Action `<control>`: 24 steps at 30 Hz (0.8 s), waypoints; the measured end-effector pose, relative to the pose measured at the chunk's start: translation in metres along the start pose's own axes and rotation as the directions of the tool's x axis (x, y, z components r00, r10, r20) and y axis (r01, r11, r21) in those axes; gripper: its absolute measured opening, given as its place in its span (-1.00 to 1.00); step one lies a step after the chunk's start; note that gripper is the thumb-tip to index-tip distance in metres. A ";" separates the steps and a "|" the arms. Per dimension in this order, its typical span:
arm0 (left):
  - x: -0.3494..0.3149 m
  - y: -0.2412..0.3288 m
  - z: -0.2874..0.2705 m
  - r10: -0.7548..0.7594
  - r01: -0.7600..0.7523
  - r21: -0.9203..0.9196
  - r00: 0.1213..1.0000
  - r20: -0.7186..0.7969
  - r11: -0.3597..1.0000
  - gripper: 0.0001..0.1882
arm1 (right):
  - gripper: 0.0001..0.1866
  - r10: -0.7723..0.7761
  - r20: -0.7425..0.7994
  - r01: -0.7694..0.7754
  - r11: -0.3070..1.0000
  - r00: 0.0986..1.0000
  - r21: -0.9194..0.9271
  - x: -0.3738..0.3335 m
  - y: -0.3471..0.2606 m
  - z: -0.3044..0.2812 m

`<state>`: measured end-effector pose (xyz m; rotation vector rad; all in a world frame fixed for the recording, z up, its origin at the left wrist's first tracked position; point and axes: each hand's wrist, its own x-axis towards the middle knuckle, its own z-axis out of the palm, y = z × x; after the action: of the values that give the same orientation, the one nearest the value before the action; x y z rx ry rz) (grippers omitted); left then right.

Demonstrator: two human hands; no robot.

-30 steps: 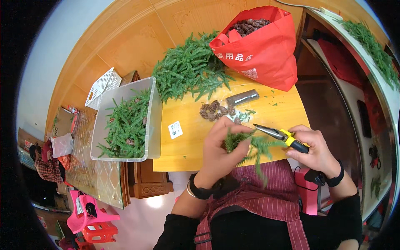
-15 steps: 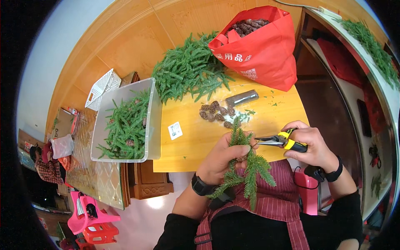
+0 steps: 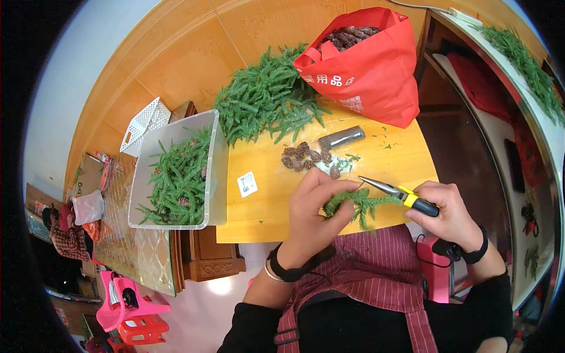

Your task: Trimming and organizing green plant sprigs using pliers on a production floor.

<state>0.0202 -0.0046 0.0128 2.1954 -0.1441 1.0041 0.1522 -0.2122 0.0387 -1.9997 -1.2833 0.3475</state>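
Between the thumb and fingers of my left hand (image 3: 321,203) is a green artificial pine sprig (image 3: 366,205), over the table's front edge. My right hand (image 3: 450,212) grips long-nose pliers (image 3: 406,197) with yellow and black handles. Their tips reach over the sprig, close to a thin dark wire end (image 3: 361,183) by my left fingertips; I cannot tell whether they touch it. Just beyond my hands lie several small brown pine cones (image 3: 306,156). A clear packet of thin dark wires (image 3: 342,137) lies beside them.
A clear plastic bin (image 3: 218,176) of pine sprigs with cones stands left of the yellow table (image 3: 265,215). Loose green sprigs (image 3: 268,97) are heaped at the back. Beside them stands a red bag (image 3: 376,76) full of cones. A pink chair (image 3: 115,300) is at lower left.
My left hand has turned over with the sprig, which no longer hangs down toward my apron. The pliers have tilted, their tips now pointing up and left.
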 end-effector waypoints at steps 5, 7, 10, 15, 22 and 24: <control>-0.003 0.010 0.001 -0.569 0.540 -0.620 0.803 0.178 0.569 -0.80 | -0.76 -0.194 -0.055 0.197 0.978 0.980 0.073 0.001 0.014 0.005; 0.000 0.014 -0.001 -0.684 0.616 -0.734 0.668 0.294 0.286 -0.80 | -0.78 -0.206 -0.090 0.212 0.976 0.974 0.058 0.001 0.019 0.006; 0.001 0.013 -0.002 -0.656 0.677 -0.719 0.616 0.436 0.158 -0.78 | -0.76 -0.243 -0.117 0.248 0.969 0.963 0.022 0.003 0.024 0.007; 0.001 0.016 0.000 -0.684 0.678 -0.733 0.562 0.465 0.058 -0.76 | -0.76 -0.254 -0.110 0.260 0.965 0.961 0.038 0.006 0.023 0.009; 0.000 0.016 -0.001 -0.636 0.697 -0.717 0.560 0.531 0.015 -0.68 | -0.75 -0.304 -0.103 0.311 0.949 0.947 0.054 0.009 0.023 0.010; -0.003 0.014 -0.002 -0.606 0.696 -0.718 0.575 0.550 0.009 -0.57 | -0.75 -0.312 -0.096 0.318 0.947 0.945 0.049 0.010 0.023 0.010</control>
<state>0.0118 -0.0148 0.0192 0.9490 0.2670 0.0985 0.1664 -0.2049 0.0175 -1.7007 -1.4881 0.1433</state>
